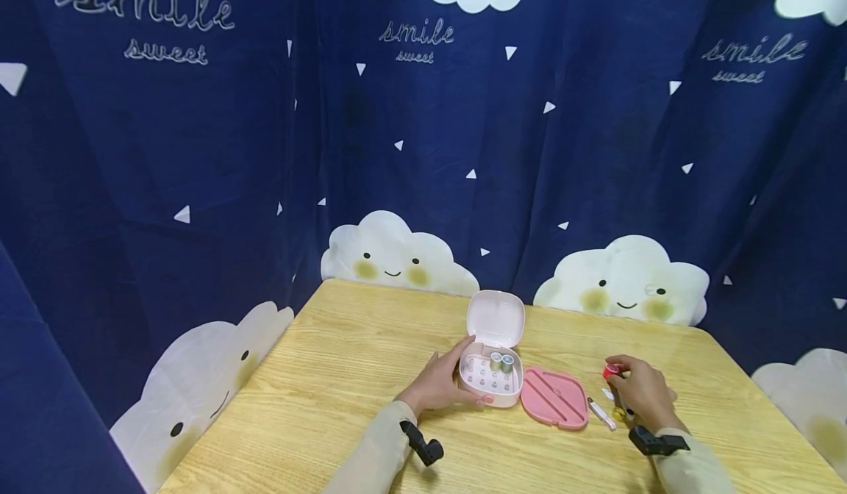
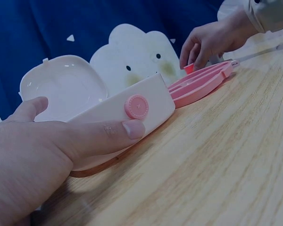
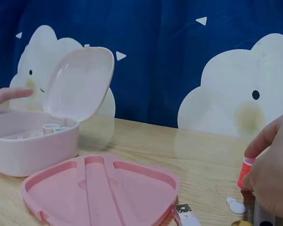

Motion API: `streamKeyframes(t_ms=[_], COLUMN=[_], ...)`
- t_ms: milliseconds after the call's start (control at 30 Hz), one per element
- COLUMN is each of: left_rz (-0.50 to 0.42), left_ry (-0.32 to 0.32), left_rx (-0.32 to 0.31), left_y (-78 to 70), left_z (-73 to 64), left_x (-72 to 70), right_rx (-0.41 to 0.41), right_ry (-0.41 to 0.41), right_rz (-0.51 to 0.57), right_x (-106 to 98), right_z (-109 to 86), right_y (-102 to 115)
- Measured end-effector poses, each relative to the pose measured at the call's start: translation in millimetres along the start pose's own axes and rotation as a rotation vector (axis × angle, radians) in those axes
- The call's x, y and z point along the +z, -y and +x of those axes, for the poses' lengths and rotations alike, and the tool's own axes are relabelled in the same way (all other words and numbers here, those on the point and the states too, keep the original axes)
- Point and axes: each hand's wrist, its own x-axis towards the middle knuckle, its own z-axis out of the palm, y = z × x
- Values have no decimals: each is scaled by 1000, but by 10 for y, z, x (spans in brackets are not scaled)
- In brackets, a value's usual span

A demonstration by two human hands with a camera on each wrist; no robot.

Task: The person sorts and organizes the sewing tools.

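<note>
A pale pink sewing box [image 1: 501, 401] stands on the table with its lid [image 1: 496, 317] raised. My left hand [image 1: 437, 382] holds the box at its left side, thumb along the front wall beside a round pink button [image 2: 137, 107]. Inside, a beige thread spool [image 1: 495, 362] and a green thread spool [image 1: 506, 363] stand at the back right among rows of short pegs. To the right, my right hand [image 1: 642, 391] pinches a red thread spool [image 3: 244, 173] between thumb and fingers. Its palm side is hidden in the head view.
A pink divided tray [image 1: 554, 398] lies against the box's right side. Between it and my right hand are a slim white item [image 1: 601, 413], small white discs [image 3: 237, 207] and a yellow thing [image 1: 618, 414], partly covered. A blue curtain [image 1: 423, 148] hangs behind the table.
</note>
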Motion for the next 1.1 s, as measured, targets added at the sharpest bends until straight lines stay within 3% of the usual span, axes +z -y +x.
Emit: streamKeyframes(t_ms=[633, 1100], left_rz=[2, 18], left_ry=[1, -8], left_rx=[-1, -2], left_y=[-11, -18], left_z=[4, -15], left_x=[-1, 0], right_rx=[47, 65], right_ry=[-31, -34], right_rz=[-30, 12], right_x=[56, 81], right_z=[7, 12], right_y=[-20, 35])
